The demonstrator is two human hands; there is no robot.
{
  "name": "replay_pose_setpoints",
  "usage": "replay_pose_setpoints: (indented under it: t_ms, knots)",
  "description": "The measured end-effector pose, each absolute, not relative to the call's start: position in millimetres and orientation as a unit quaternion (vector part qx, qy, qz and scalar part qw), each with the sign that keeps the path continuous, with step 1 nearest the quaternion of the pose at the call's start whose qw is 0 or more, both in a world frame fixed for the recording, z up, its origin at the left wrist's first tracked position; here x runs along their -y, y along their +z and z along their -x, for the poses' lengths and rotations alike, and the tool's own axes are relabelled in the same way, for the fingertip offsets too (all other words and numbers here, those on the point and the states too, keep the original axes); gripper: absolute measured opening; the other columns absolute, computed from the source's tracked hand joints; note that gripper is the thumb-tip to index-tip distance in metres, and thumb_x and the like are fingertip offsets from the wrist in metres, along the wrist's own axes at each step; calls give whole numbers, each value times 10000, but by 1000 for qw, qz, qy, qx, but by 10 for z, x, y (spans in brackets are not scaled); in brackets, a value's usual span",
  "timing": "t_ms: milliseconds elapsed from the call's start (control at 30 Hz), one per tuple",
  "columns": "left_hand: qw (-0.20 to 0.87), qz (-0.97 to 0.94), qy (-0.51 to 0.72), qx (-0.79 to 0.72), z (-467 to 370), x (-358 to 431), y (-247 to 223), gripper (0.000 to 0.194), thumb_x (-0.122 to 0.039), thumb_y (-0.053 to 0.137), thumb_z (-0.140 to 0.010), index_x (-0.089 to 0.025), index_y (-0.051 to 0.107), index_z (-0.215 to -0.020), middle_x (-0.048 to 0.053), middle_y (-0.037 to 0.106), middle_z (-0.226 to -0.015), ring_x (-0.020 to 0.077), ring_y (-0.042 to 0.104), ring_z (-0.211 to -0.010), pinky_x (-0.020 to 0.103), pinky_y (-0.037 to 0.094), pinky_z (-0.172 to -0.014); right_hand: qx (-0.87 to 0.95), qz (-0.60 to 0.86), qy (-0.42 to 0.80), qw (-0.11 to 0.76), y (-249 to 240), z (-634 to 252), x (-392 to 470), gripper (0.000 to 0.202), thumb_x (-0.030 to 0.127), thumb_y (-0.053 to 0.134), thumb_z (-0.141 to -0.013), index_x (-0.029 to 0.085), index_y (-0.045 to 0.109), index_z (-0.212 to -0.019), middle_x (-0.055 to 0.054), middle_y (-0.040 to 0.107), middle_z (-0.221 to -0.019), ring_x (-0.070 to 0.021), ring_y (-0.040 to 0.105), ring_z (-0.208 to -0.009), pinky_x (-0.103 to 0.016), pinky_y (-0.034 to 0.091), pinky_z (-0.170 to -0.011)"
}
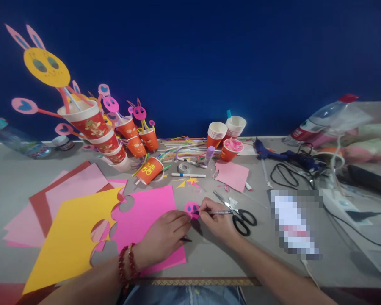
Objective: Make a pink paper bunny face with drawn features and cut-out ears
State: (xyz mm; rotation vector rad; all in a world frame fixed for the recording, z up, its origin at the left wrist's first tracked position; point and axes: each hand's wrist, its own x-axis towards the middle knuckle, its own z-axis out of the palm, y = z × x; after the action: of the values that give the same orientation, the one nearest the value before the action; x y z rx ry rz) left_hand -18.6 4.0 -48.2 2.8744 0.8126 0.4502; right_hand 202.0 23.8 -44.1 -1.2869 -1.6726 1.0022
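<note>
Over a magenta paper sheet (152, 205), the left hand (167, 235) curls loosely, perhaps around a small dark object (186, 239); beside it lies a round pink paper face (191, 209); the right hand (218, 220) pinches a slim dark pen (224, 212) over it

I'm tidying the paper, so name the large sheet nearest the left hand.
The bright pink sheet: the left hand lies partly over it, while the yellow sheet and the others lie farther off.

On my feed, the pink paper disc (191, 209) lies face up on the grey table (211, 264), showing two blue eyes. I see the slim dark pen (222, 212) with its tip at the disc, pointing left.
</note>
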Motion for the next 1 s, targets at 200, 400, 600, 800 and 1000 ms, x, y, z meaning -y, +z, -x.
replay_pose_setpoints:
  t_ms: [200, 400, 600, 800, 1000]
  knots:
    - [48, -952, 143, -266, 180, -47, -481, 329, -272, 607, -958, -140, 594, -1259, 86, 671, -1293, 228, 568, -1262, 382, 445, -1114, 662, 512, 390, 385, -480, -2032, -246, 146, 175, 507, -771, 220, 475, -636, 47, 464, -576, -127, 415, -533, -248, 294, -507]
    - [37, -952, 155, -262, 174, -42, -452, 315, -288, 602, -964, -122, 604, -1232, 90, 680, -1277, 230, 579, -1247, 374, 447, -1108, 658, 512, 402, 378, -458, -2026, -244, 148, 190, 509, -784, 221, 471, -644, 51, 451, -570, -122, 391, -523, -246, 282, -500]
    - [41, -954, 140, -263, 180, -42, -479, 336, -284, 588, -973, -149, 588, -1281, 84, 681, -1281, 225, 569, -1268, 388, 441, -1119, 649, 515, 406, 385, -454, -2022, -245, 155, 182, 513, -789, 219, 472, -643, 57, 428, -558, -116, 375, -515, -239, 276, -490]
    - [36, -954, 143, -260, 176, -43, -462, 332, -292, 594, -969, -134, 599, -1261, 92, 683, -1278, 228, 578, -1255, 381, 457, -1107, 649, 516, 397, 393, -453, -2023, -241, 158, 184, 516, -785, 221, 475, -637, 59, 428, -551, -117, 377, -507, -240, 272, -485]
    - [49, -953, 138, -266, 179, -38, -472, 334, -285, 575, -978, -155, 589, -1286, 96, 675, -1290, 227, 571, -1272, 392, 457, -1112, 651, 517, 399, 388, -467, -2026, -245, 153, 188, 523, -774, 220, 476, -632, 56, 447, -555, -117, 387, -508, -239, 278, -488]
